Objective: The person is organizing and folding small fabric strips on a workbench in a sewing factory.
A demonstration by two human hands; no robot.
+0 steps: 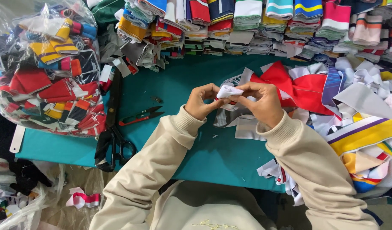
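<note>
Both the left hand (200,102) and right hand (263,102) pinch a small white fabric piece (228,91) above the teal table (196,149), seemingly folding it, so next needs a firm crease, red snips (140,116) idle nearby

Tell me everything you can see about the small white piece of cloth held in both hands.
The white cloth piece is small, folded and crumpled, seemingly knit fabric, with a red stripe showing at its lower edge. The left hand and right hand pinch it between their fingertips, above the teal table. Only the fingers touch it. More cloth strips lie beneath it.
</note>
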